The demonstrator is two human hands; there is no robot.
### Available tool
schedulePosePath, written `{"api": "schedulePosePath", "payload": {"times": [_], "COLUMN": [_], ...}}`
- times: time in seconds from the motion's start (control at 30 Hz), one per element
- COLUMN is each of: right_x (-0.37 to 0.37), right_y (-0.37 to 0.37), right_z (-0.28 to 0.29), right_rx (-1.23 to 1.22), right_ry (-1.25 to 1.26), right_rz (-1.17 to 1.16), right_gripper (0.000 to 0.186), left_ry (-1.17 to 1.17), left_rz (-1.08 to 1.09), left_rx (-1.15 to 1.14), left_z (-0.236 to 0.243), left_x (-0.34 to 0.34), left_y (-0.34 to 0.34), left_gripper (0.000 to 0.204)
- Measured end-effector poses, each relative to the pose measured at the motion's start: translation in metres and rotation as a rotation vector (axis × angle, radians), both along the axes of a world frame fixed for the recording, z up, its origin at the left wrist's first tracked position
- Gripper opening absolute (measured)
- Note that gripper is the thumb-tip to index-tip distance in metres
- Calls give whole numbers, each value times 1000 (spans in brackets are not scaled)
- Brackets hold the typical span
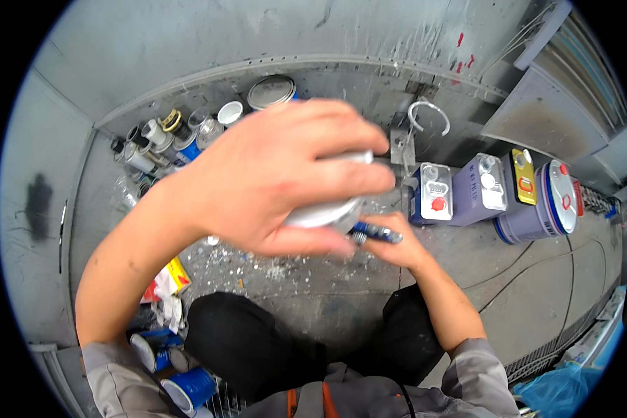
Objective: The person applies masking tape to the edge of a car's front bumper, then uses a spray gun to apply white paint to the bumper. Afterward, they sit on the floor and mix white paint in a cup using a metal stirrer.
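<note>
My left hand (292,174) is raised in the middle, fingers curled over a round whitish cup (327,212). The hand covers most of that cup, so I cannot tell whether a lid sits on it. Just below and right of it, my right hand (393,244) is wrapped round what looks like a spray gun (377,233), dark blue with a small metal knob. The cup appears to sit on the gun, though the joint between them is hidden.
Cans and jars (177,125) crowd the wall at the left. To the right stand rectangular metal cans (477,184) and a round pail (536,212). A hose (571,279) crosses the floor. Blue tins (191,386) lie by my left leg. A white ring (435,111) hangs on the wall.
</note>
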State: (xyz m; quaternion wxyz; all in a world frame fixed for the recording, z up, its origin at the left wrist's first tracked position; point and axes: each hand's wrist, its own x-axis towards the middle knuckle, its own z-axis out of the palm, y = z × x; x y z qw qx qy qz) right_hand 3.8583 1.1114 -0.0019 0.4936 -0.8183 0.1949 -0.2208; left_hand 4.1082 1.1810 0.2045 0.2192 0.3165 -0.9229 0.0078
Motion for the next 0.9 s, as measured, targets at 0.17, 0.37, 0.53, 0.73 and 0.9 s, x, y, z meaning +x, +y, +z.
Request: {"api": "schedulePosePath", "payload": {"times": [0.17,0.37,0.53,0.73,0.9], "right_x": [-17,-30,-39,-25,-14], "right_y": [-3,-4,-8,-14,-23], "right_z": [-10,-31,-25,-43,-63], "right_rx": [161,232,231,22,-160], "right_ry": [8,-100,-46,-153,-145], "right_rz": [-294,-408,-585,-780,-863], "right_gripper": [33,39,34,37,49], "left_ry": [21,42,102,104,240], "left_rz": [-13,24,490,824,885], "left_rx": [-14,63,-101,63,116], "left_z": [-3,2,-14,-18,-7], "left_x": [-51,-83,-120,-136,-153], "left_y": [-57,-85,-105,-131,-138], "left_gripper": [33,28,30,44,52]}}
